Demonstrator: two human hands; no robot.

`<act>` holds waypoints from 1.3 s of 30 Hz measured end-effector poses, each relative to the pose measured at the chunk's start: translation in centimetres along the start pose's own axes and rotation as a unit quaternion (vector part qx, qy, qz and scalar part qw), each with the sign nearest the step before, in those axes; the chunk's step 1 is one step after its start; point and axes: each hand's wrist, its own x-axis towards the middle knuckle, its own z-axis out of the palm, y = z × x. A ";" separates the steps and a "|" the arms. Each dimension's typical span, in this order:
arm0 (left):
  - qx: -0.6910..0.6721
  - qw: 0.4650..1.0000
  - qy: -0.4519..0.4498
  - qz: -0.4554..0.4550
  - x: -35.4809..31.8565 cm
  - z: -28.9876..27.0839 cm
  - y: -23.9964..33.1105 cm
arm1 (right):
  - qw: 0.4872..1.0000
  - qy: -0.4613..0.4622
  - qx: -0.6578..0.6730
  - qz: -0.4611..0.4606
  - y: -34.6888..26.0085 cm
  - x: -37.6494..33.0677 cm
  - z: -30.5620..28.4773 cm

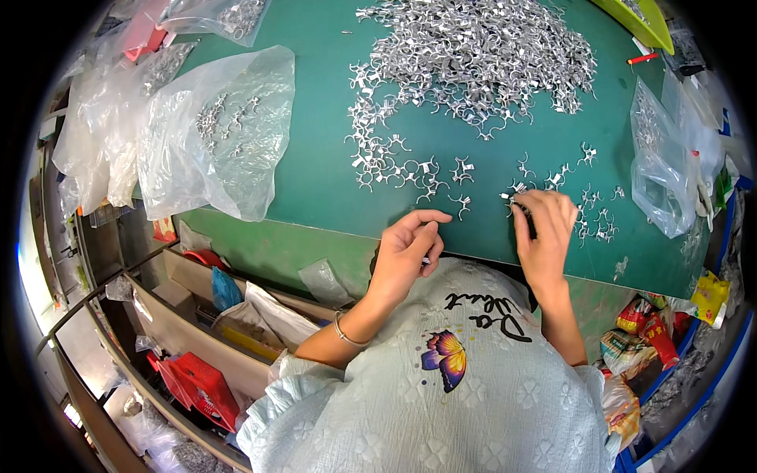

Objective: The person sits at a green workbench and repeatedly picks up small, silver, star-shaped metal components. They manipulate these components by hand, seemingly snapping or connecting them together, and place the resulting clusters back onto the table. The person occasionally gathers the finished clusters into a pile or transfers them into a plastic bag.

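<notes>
A large pile of small silver metal clips with curved prongs (pixel 481 55) covers the far middle of the green table. Several loose ones (pixel 430 177) trail toward me. Near the table's front edge, my left hand (pixel 406 252) is closed, its index finger stretched to the right. A bit of shiny metal, apparently a clip (pixel 426 261), shows between its curled fingers. My right hand (pixel 546 229) bends down over the table, thumb and fingers pinching at a clip (pixel 512 193); the fingertips partly hide it. More clips (pixel 597 225) lie just right of that hand.
An open clear plastic bag (pixel 244 142) with some clips lies on the left, and another clear bag (pixel 666 181) on the right. At the far right stand a yellow-green tray (pixel 643 24) and a red pen (pixel 643 59). Below left is a shelf with a red basket (pixel 201 390).
</notes>
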 end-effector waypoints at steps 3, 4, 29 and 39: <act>-0.001 1.000 0.004 -0.003 0.0 -0.1 0.1 | 0.998 0.022 0.022 0.056 -0.4 0.2 -0.3; -0.001 1.000 0.003 0.000 0.0 -0.1 0.1 | 0.997 0.029 0.031 0.070 -0.5 0.2 -0.4; 0.227 0.966 -0.048 0.110 0.5 2.1 0.1 | 0.999 0.020 0.027 0.039 0.6 1.4 -1.0; 0.192 0.974 -0.052 0.107 0.6 3.0 0.2 | 0.515 -0.072 0.765 0.379 -0.3 -1.0 -1.3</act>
